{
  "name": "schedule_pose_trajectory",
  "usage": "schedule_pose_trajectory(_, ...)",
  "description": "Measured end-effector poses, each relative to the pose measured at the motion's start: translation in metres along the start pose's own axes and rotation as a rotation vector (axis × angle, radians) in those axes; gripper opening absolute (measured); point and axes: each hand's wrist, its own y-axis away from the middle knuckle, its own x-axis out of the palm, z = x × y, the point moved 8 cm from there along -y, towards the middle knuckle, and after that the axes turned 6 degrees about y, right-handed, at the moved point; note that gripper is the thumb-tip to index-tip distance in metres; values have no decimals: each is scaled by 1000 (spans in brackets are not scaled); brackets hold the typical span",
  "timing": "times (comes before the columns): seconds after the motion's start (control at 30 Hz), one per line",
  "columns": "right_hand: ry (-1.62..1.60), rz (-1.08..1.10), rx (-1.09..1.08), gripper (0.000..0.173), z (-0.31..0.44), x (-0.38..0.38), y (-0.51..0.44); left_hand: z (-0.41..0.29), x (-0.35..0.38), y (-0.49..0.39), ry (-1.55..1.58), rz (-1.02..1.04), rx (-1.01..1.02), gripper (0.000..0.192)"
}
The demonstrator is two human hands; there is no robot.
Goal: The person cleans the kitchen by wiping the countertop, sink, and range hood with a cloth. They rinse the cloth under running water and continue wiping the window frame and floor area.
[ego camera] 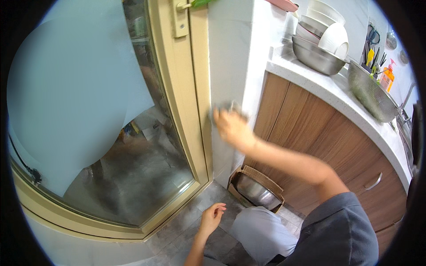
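Note:
My right hand (234, 131) reaches out to the tiled wall (228, 66) beside the door frame. Its fingers are closed around a blurred grey cloth-like thing (236, 108), too smeared by motion to name surely. It appears to be against the wall surface. My left hand (213, 216) hangs low over the grey floor tiles, fingers loosely curled, with nothing seen in it. Left of the wall is a tan-framed glass door (173, 99), partly covered by a pale blue sheet (138, 83).
A steel basin (256, 191) leans in a cardboard box (234, 186) by the wood-grain cabinet (309, 126). On the counter (319, 79) stand a steel bowl (316, 58) piled with white bowls, a mesh colander (371, 93) and an orange pump bottle (386, 79). A handle (181, 18) projects from the door frame.

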Motion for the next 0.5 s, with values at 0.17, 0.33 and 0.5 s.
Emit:
schedule_pose_trajectory(0.17, 116, 721, -520, 12, 96, 88, 158, 109, -16, 15, -680, 273, -85, 27)
schedule_pose_trajectory(0.33, 258, 345, -24, 51, -13, -29, -21, 82, -70, 38, -571, 37, -273, 27)
schedule_pose_trajectory(0.5, 577, -33, -53, 40, -8, -61, -39, 70, -76, 53, -811, 71, -331, 31)
